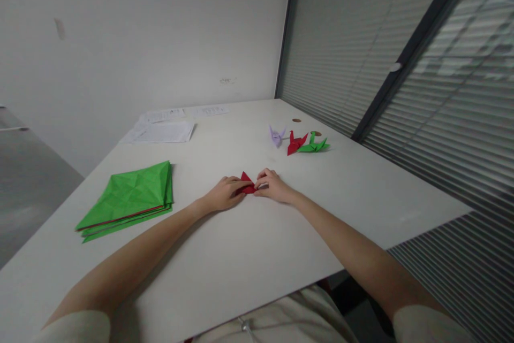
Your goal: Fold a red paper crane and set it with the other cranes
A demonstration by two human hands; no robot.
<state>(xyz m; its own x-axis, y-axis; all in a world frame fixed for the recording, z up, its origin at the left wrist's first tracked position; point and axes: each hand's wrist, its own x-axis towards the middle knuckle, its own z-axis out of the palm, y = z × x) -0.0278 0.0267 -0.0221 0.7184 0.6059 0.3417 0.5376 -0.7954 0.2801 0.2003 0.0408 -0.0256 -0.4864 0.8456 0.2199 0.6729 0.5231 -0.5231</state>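
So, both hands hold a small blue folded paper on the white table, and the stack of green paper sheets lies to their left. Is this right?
Not quite. The head view shows that the small folded paper is red, not blue. The left hand and right hand do hold it on the white table, with the stack of green paper sheets to their left.

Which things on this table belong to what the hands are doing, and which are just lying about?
In hand: red folded paper, pinched between left hand and right hand.
Lying about: green paper stack, purple figure, red figure, green figure, white sheets.
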